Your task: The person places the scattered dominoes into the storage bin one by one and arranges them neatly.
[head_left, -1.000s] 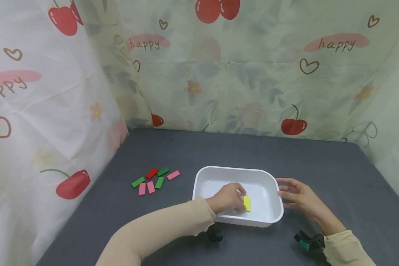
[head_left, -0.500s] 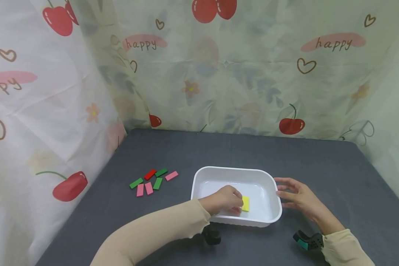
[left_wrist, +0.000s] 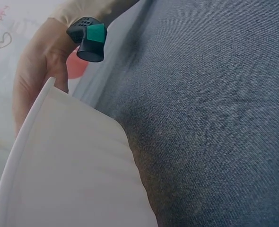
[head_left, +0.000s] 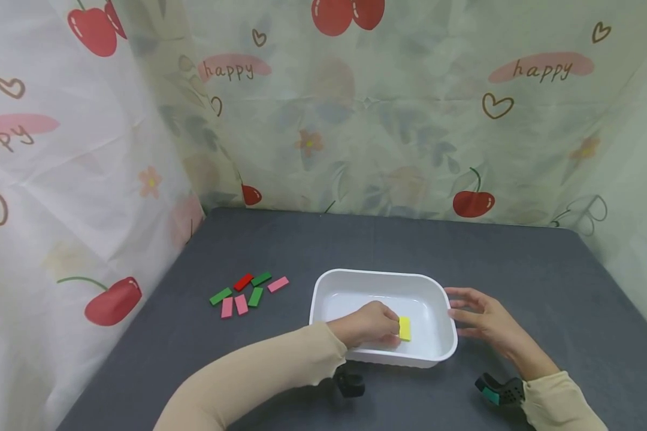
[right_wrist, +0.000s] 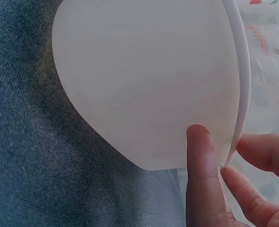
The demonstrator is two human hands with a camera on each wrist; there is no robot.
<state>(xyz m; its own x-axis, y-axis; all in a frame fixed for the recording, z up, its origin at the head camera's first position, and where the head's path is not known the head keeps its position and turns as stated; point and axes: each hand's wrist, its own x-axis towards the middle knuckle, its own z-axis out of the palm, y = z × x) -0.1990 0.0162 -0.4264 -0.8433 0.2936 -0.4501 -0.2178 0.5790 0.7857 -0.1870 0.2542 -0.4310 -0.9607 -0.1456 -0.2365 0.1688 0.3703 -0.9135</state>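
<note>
My left hand (head_left: 376,325) reaches over the near rim into a white plastic tub (head_left: 439,305). Its curled thumb and fingers pinch the left edge of a flat yellow block (head_left: 404,328) low inside the tub, covering part of it. The tub's outer wall (left_wrist: 82,161) fills much of the left wrist view, hiding the left fingers there. At the tub's right end is my right hand (head_left: 487,320), fingers loosely extended against the rim from outside. In the right wrist view, its thumb (right_wrist: 203,170) lies along the outer wall, with fingertips at the rim.
Left of the tub, several small flat blocks lie in a loose group on the dark grey cloth: a red block (head_left: 243,282), green blocks (head_left: 256,297) and pink blocks (head_left: 278,284). A patterned curtain (head_left: 366,137) stands behind the table.
Over the last half second my left hand and the yellow block have shifted a little to the right inside the tub. My right hand stays at the tub's end.
</note>
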